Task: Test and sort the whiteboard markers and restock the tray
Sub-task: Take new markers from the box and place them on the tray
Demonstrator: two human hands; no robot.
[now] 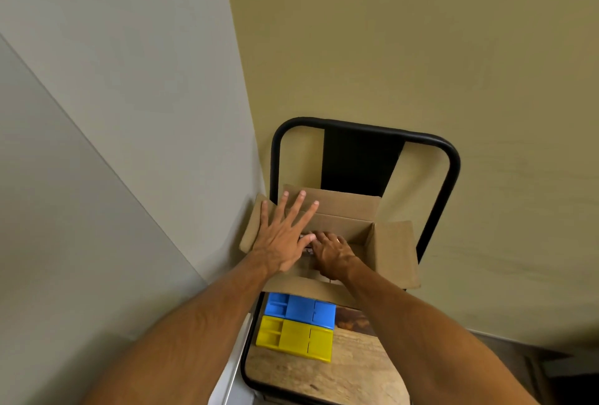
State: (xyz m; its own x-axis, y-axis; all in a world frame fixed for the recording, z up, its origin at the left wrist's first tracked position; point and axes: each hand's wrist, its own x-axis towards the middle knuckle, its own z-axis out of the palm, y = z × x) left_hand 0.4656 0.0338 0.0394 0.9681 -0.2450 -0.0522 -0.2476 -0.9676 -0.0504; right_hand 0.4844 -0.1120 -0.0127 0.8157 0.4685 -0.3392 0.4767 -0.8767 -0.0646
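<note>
An open cardboard box (385,252) stands on the seat of a chair, against its back. My left hand (285,236) lies flat with spread, straight fingers on the box's left flap. My right hand (330,250) reaches down inside the box with fingers curled over something small and pale; what it touches is mostly hidden. A blue tray (299,307) and a yellow tray (295,338), each with compartments, sit side by side on the seat in front of the box.
The chair has a black metal frame (450,158) and a wooden seat (350,369). It stands in a corner between a grey wall (129,112) on the left and a beige wall (421,48) behind. A white edge (233,369) runs along the seat's left.
</note>
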